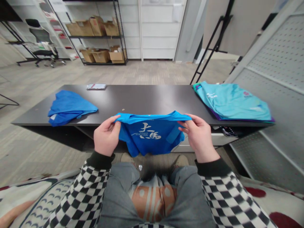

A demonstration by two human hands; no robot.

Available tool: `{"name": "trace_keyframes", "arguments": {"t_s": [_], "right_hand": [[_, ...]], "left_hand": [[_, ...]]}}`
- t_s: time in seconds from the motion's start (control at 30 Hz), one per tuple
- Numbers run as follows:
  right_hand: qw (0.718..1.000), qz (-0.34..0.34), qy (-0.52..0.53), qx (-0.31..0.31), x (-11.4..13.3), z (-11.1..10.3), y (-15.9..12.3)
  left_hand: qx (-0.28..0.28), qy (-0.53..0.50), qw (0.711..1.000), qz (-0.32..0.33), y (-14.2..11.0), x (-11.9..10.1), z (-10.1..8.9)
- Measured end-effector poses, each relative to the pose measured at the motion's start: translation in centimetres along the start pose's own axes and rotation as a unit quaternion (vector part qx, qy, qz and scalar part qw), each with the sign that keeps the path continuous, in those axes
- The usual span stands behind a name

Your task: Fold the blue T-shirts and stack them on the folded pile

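Note:
A blue T-shirt (154,139) with white lettering hangs stretched between my two hands, in front of the near edge of the dark table (142,98). My left hand (106,135) pinches its upper left corner between thumb and fingers. At the upper right corner, my right hand (198,136) pinches the fabric the same way. The top edge is pulled fairly straight, and the lower part drapes below the tabletop. Left of it on the table lies a crumpled blue garment (70,107). A stack of garments with a light blue shirt (234,99) on top lies at the right end.
A flat packet (96,86) sits at the table's back edge. Beneath the tabletop on the right is a white drawer front (223,139). A perforated metal panel (280,63) stands close on the right. Behind are a shelf with cardboard boxes (101,56) and an office chair (41,44).

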State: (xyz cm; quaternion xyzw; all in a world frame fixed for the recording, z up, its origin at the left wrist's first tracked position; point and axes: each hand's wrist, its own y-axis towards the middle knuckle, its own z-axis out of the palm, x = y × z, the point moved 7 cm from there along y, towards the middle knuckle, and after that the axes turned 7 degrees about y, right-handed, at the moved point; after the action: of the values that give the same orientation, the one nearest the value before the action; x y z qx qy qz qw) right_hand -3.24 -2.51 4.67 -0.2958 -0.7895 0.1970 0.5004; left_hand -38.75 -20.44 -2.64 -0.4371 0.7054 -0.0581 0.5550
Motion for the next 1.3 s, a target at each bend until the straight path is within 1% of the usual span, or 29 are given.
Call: {"name": "trace_keyframes", "arguments": {"t_s": [0.07, 0.13, 0.2, 0.27, 0.33, 0.37, 0.43, 0.47, 0.5, 0.53, 0.57, 0.6, 0.67, 0.73, 0.8, 0.83, 0.87, 0.93, 1.0, 1.03, 1.07, 1.1, 1.13, 1.17, 1.23, 1.27, 1.3], "right_hand": [[0.999, -0.050, -0.004, 0.001, 0.8, 0.6, 1.3], [0.991, -0.118, -0.058, 0.012, 2.1, 1.9, 3.7], [0.972, -0.180, -0.151, 0.033, 3.3, 3.9, 7.0], [0.939, -0.210, -0.265, 0.064, 3.5, 6.6, 10.8], [0.892, -0.199, -0.388, 0.116, 2.2, 9.5, 14.6], [0.862, -0.183, -0.448, 0.151, 1.0, 10.8, 16.3], [0.795, -0.138, -0.547, 0.223, -2.0, 12.6, 19.3], [0.766, -0.118, -0.580, 0.251, -3.4, 12.9, 20.6], [0.746, -0.104, -0.600, 0.270, -4.6, 12.9, 21.8], [0.736, -0.100, -0.607, 0.283, -5.4, 12.7, 23.0], [0.738, -0.103, -0.601, 0.289, -5.9, 12.2, 24.2], [0.749, -0.113, -0.586, 0.289, -6.1, 11.5, 25.4], [0.788, -0.135, -0.539, 0.266, -5.6, 9.5, 28.1], [0.826, -0.134, -0.493, 0.237, -5.0, 6.9, 30.8], [0.847, -0.116, -0.464, 0.234, -4.6, 4.5, 33.1], [0.852, -0.109, -0.454, 0.236, -4.4, 3.6, 34.0], [0.857, -0.105, -0.447, 0.232, -4.1, 2.7, 34.6], [0.870, -0.112, -0.440, 0.195, -2.9, 1.5, 35.0], [0.878, -0.138, -0.435, 0.146, -1.1, 0.9, 34.3], [0.878, -0.156, -0.435, 0.127, -0.2, 0.9, 33.5], [0.876, -0.177, -0.435, 0.112, 0.8, 1.0, 32.6], [0.875, -0.196, -0.431, 0.102, 1.6, 1.1, 31.5], [0.878, -0.207, -0.420, 0.100, 2.3, 1.2, 30.5], [0.886, -0.203, -0.402, 0.108, 2.5, 1.3, 29.6], [0.906, -0.151, -0.362, 0.160, 1.8, 1.3, 28.4], [0.908, -0.113, -0.354, 0.195, 1.0, 1.3, 27.9], [0.902, -0.077, -0.360, 0.223, 0.1, 1.2, 27.6]], "left_hand": [[-0.006, 0.022, 0.999, 0.026, 1.6, -1.0, 0.3], [0.018, 0.048, 0.997, 0.063, 4.6, -1.9, 1.6], [0.067, 0.083, 0.989, 0.102, 8.6, -2.1, 4.2], [0.135, 0.137, 0.973, 0.130, 12.9, -1.3, 8.1], [0.213, 0.209, 0.945, 0.135, 16.5, 0.5, 12.5], [0.252, 0.244, 0.928, 0.129, 17.9, 1.8, 14.8], [0.319, 0.306, 0.890, 0.112, 20.1, 4.5, 18.7], [0.340, 0.327, 0.875, 0.110, 20.9, 5.7, 20.2], [0.351, 0.338, 0.866, 0.115, 21.7, 6.7, 21.4], [0.355, 0.338, 0.863, 0.124, 22.4, 7.5, 22.2], [0.353, 0.325, 0.867, 0.134, 23.2, 8.1, 22.6], [0.348, 0.302, 0.876, 0.140, 24.0, 8.6, 22.8], [0.348, 0.247, 0.893, 0.139, 25.7, 9.8, 22.2], [0.360, 0.224, 0.896, 0.129, 27.3, 11.1, 21.0], [0.362, 0.240, 0.893, 0.119, 28.8, 12.4, 19.3], [0.349, 0.257, 0.895, 0.109, 29.6, 13.0, 18.3], [0.325, 0.278, 0.899, 0.089, 30.3, 13.5, 17.1], [0.257, 0.320, 0.912, 0.031, 31.4, 14.3, 14.7], [0.186, 0.343, 0.921, -0.008, 31.5, 13.9, 12.7], [0.156, 0.343, 0.926, -0.006, 31.2, 13.2, 12.2], [0.134, 0.334, 0.933, 0.010, 30.6, 12.2, 12.0], [0.125, 0.318, 0.939, 0.035, 29.8, 11.2, 12.1], [0.133, 0.299, 0.943, 0.063, 28.7, 10.2, 12.5], [0.156, 0.279, 0.943, 0.088, 27.6, 9.5, 13.3], [0.233, 0.259, 0.929, 0.126, 25.3, 8.8, 15.1], [0.267, 0.263, 0.917, 0.138, 24.4, 8.9, 15.8], [0.290, 0.275, 0.906, 0.141, 23.9, 9.3, 16.3]]}}
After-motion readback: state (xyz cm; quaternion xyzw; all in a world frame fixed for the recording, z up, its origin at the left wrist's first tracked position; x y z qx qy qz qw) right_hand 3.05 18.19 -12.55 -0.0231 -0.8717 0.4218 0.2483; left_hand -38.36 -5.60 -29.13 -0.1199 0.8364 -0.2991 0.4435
